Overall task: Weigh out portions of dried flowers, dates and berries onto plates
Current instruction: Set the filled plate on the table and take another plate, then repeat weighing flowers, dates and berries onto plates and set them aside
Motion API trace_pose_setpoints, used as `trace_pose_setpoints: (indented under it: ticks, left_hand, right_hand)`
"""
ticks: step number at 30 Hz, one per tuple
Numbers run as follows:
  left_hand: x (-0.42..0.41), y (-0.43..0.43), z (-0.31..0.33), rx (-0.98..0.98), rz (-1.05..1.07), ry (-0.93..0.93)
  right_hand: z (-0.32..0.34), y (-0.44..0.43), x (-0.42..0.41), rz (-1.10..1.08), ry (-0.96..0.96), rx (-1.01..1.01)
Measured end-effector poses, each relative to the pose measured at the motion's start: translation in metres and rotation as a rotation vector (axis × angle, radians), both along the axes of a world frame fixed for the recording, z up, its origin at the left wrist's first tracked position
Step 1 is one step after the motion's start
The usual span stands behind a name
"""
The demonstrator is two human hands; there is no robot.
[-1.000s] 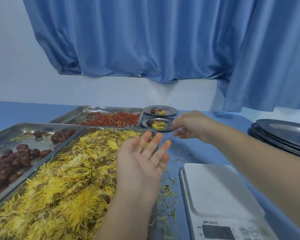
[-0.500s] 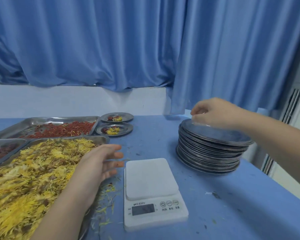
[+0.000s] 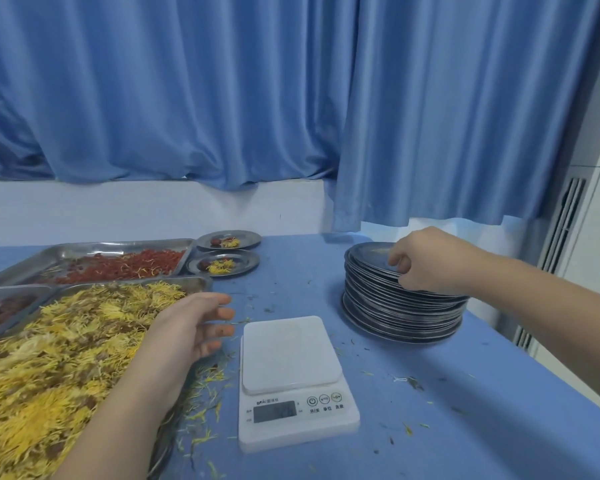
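My right hand [image 3: 426,261], at two o'clock, seems to pinch the top plate [image 3: 371,253] — freeing one for the scale [image 3: 291,355]; left hand [image 3: 191,327] hovers, fingers apart.

Three steel trays [image 3: 196,281] sit side by side at left on the blue bench [image 3: 447,403]. We see yellow dried flowers [image 3: 66,358] heaped in the nearest, red berries [image 3: 125,266] spread thin in the farthest, and dark dates [image 3: 0,310] at the frame's edge. Beside the berries, two filled plates [image 3: 252,261] each carry a date and flowers. The white scale [image 3: 291,355] lies bare at centre. The stack of plates [image 3: 395,313] stands to its right, with the fingers of the right hand [image 3: 426,261] curled over the top plate [image 3: 371,252].
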State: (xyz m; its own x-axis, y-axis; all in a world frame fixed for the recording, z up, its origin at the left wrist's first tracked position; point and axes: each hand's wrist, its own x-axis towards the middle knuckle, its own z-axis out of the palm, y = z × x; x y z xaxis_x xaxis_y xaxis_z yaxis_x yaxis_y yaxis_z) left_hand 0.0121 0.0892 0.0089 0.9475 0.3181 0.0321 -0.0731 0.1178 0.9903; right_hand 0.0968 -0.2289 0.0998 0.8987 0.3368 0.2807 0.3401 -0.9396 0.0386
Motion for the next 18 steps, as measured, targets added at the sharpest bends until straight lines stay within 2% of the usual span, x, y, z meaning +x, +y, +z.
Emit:
trace_pose_setpoints:
  ticks: [8,18]
  left_hand:
    - [-0.0001,-0.0018,-0.0001,0.025,0.019,0.009]
    - [-0.0004,-0.0070,-0.0035,0.314,0.059,0.008]
  right_hand:
    - [-0.0056,-0.0040,0.0010,-0.031,-0.075,0.155]
    - [-0.0012,-0.0052,0.0004,-0.040,0.004,0.284]
